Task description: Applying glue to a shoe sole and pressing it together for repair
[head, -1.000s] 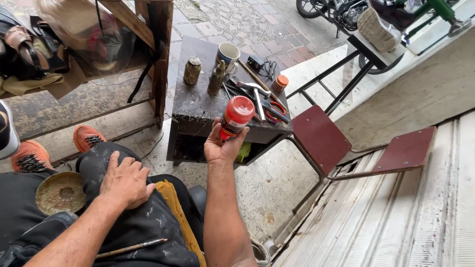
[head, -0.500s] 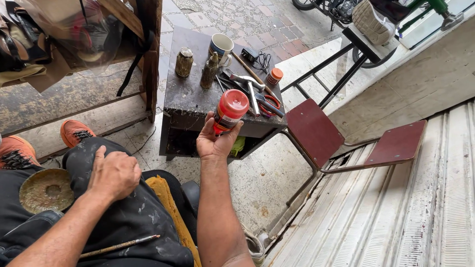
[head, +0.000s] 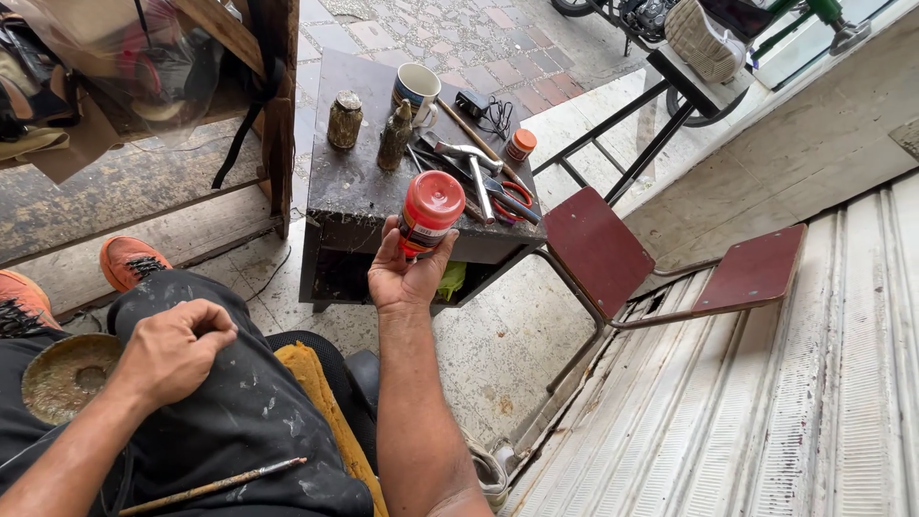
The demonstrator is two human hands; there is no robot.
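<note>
Two orange shoes (head: 129, 260) sit at far left on the floor, one cut off by the frame edge. Beside them, a round, corroded metal dish (head: 65, 375) rests near the person's knee, partly hidden by the left forearm. Left hand (head: 177, 349) lies on the paint-spattered dark trousers (head: 239, 421), fingers curled into a loose fist; whether they pinch anything cannot be told. A thin, stained brush (head: 215, 485) lies across the lap below it. Yellow cushion edge (head: 325, 421) shows between the legs.

Centre: right hand (head: 407, 278) is raised in front of the bench (head: 359, 196), fingers wrapped around a cylindrical container (head: 428, 213) with a red-orange cap and a white label band; print too small to make out. The container is held in the air, tilted, cap toward the camera, just before the bench's front edge.

On the dark, scuffed bench top: two crusted, brownish jars (head: 345, 119), a blue-and-white mug (head: 418, 88), a hammer with a metal head (head: 472, 163), orange-handled scissors (head: 507, 199), a small orange-lidded pot (head: 520, 145) and a black cable (head: 483, 110). Something green shows on the shelf beneath, mostly hidden.

Right: a metal-framed chair with dark-red seat panels (head: 598, 251), standing on a ribbed white shutter (head: 804, 412).
</note>
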